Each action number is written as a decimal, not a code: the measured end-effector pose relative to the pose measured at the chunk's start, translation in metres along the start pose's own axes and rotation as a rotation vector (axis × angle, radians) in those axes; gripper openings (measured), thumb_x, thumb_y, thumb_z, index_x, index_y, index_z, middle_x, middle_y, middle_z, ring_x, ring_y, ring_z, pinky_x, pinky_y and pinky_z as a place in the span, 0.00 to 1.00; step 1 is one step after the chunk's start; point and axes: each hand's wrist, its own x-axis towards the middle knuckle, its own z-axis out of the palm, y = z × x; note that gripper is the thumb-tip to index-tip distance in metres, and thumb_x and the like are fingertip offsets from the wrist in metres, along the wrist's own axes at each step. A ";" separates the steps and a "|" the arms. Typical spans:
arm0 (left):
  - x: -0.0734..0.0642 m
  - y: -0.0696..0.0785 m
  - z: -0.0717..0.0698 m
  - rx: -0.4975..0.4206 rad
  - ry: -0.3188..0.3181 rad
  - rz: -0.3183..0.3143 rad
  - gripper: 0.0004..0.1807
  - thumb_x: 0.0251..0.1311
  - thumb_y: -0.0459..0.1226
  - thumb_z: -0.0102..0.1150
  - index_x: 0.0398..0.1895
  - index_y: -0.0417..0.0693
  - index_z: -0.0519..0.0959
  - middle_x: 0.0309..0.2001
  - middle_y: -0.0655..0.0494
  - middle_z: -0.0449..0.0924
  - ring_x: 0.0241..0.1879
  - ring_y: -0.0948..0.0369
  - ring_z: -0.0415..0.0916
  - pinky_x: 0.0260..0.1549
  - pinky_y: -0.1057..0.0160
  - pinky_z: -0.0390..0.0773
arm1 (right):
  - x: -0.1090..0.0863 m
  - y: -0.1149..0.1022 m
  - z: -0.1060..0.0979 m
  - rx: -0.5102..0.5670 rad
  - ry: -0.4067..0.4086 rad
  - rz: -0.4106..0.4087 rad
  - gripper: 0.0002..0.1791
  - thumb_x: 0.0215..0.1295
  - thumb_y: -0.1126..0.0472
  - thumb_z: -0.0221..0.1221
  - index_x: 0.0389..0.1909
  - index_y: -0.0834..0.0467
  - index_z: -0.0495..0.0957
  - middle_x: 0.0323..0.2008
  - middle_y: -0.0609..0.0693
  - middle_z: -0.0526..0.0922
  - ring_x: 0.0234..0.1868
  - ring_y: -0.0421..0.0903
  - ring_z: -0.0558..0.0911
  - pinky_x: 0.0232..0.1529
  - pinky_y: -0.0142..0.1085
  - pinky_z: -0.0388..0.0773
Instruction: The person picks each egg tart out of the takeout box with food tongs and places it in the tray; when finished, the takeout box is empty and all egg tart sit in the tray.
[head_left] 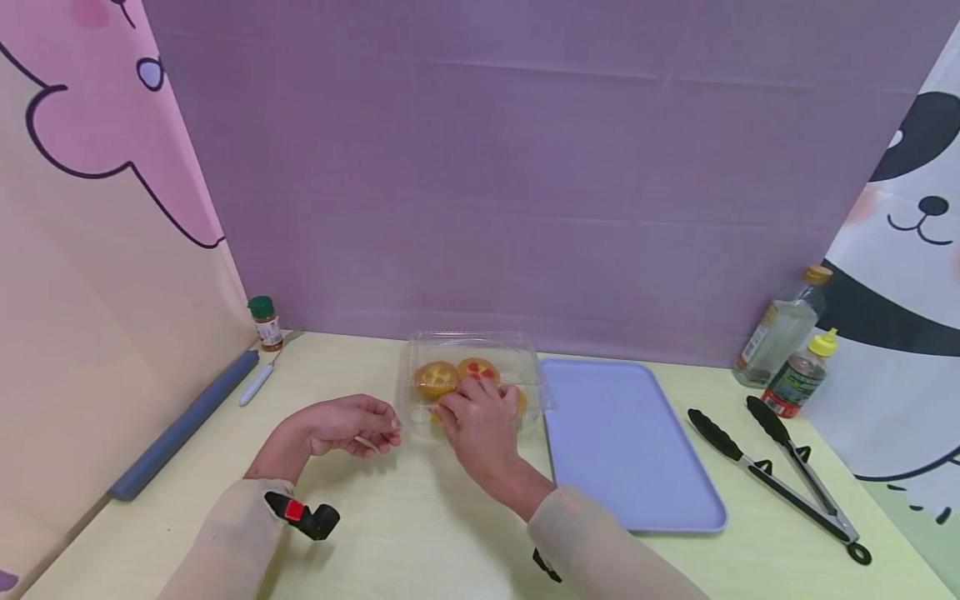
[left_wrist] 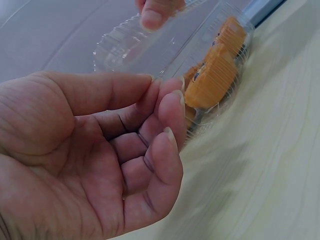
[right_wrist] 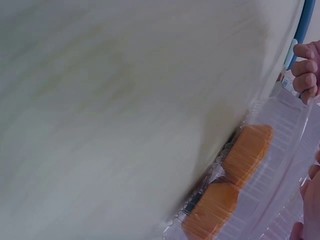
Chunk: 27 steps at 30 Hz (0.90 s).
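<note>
A clear plastic food container [head_left: 532, 354] with several round golden pastries [head_left: 437, 380] stands at the back middle of the table. One pastry [head_left: 477, 369] has red pieces on top. My left hand [head_left: 351, 427] is at the container's front left corner. In the left wrist view, its thumb and forefinger pinch the thin plastic rim, and the other fingers [left_wrist: 162, 165] curl loosely. Over the container's front, my right hand [head_left: 483, 433] has bent fingers at the lid edge. The right fingertips are partly hidden, and only part of that hand [right_wrist: 312, 195] shows in the right wrist view.
A lavender tray [head_left: 622, 450] lies right of the container. Farther right are black-handled tongs [head_left: 787, 479], a glass bottle [head_left: 780, 329] and a yellow-capped bottle [head_left: 801, 375]. To the left lie a blue-grey roll [head_left: 187, 425], a pale-handled utensil [head_left: 258, 383] and a green-capped jar [head_left: 266, 323].
</note>
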 end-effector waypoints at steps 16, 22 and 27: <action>0.002 0.000 -0.001 -0.020 -0.011 0.001 0.08 0.73 0.38 0.51 0.39 0.43 0.78 0.35 0.56 0.81 0.34 0.63 0.78 0.34 0.67 0.79 | 0.013 0.010 0.001 0.014 0.043 -0.072 0.10 0.59 0.47 0.70 0.28 0.48 0.87 0.29 0.43 0.82 0.40 0.44 0.82 0.36 0.41 0.69; 0.003 0.000 0.000 -0.029 -0.006 -0.009 0.08 0.73 0.38 0.51 0.39 0.43 0.78 0.35 0.56 0.81 0.34 0.63 0.78 0.34 0.67 0.79 | 0.014 0.011 0.002 0.013 0.037 -0.074 0.10 0.57 0.48 0.71 0.28 0.49 0.85 0.30 0.43 0.82 0.42 0.44 0.82 0.36 0.39 0.70; 0.004 0.000 0.000 -0.031 -0.004 -0.008 0.08 0.73 0.38 0.51 0.40 0.43 0.77 0.35 0.56 0.81 0.34 0.63 0.78 0.34 0.67 0.79 | 0.014 0.013 0.004 0.015 0.027 -0.084 0.09 0.57 0.49 0.71 0.28 0.49 0.85 0.31 0.43 0.81 0.42 0.44 0.82 0.36 0.38 0.70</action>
